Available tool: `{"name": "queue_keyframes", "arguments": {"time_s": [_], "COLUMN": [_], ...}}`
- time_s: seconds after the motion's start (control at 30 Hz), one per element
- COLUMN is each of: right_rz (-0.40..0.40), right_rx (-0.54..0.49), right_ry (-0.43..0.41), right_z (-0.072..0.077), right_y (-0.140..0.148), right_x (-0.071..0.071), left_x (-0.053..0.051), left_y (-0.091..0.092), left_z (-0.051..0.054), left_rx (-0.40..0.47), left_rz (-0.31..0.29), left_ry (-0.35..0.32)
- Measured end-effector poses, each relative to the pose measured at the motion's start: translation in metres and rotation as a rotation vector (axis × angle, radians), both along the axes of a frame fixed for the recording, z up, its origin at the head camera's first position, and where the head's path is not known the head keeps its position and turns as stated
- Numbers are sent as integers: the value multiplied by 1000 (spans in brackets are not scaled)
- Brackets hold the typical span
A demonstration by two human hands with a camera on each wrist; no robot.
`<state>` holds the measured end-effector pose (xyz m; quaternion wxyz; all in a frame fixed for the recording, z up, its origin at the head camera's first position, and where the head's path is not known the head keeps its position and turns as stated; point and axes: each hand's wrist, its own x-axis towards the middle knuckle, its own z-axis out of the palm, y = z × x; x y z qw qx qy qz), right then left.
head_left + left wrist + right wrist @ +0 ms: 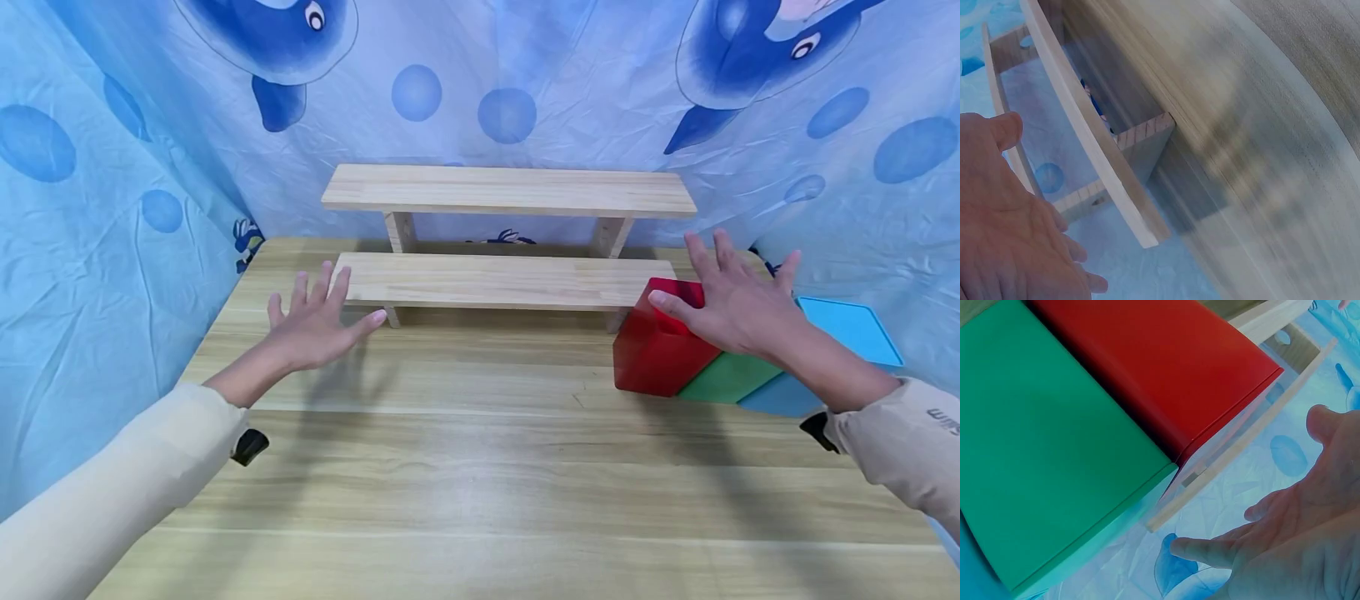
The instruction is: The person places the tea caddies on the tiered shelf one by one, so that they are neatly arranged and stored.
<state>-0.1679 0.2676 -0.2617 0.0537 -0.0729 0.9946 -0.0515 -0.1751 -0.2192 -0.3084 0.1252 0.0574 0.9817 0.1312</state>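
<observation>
A two-step wooden rack stands at the table's back, with an upper board and a lower board. My left hand is spread in the air by the lower board's left end, holding nothing; the left wrist view shows that hand beside the rack. Over the boxes at the right, my right hand is spread and empty. Below it are a red box, a green box and a blue box. In the right wrist view, the hand is apart from the red box and green box.
The wooden table extends from the rack towards me. Blue curtains with whale and bubble prints hang behind it and at both sides.
</observation>
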Motion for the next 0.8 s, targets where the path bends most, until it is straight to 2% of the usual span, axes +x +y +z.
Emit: {"name": "queue_keyframes", "arguments": {"time_s": [0.33, 0.57, 0.67, 0.8], "right_rz": [-8, -2, 4, 13], "right_rx": [4, 4, -3, -13], "right_ry": [-3, -21, -32, -46], "right_z": [0, 0, 0, -1], "right_y": [1, 4, 5, 7], "right_x": [0, 0, 0, 0], "left_x": [-6, -13, -14, -15], "left_y": [-10, -22, -28, -31], "left_z": [-3, -7, -8, -10], "left_rx": [33, 108, 114, 109], "left_rz": [28, 60, 75, 80], "left_ry": [-19, -69, -86, -76]}}
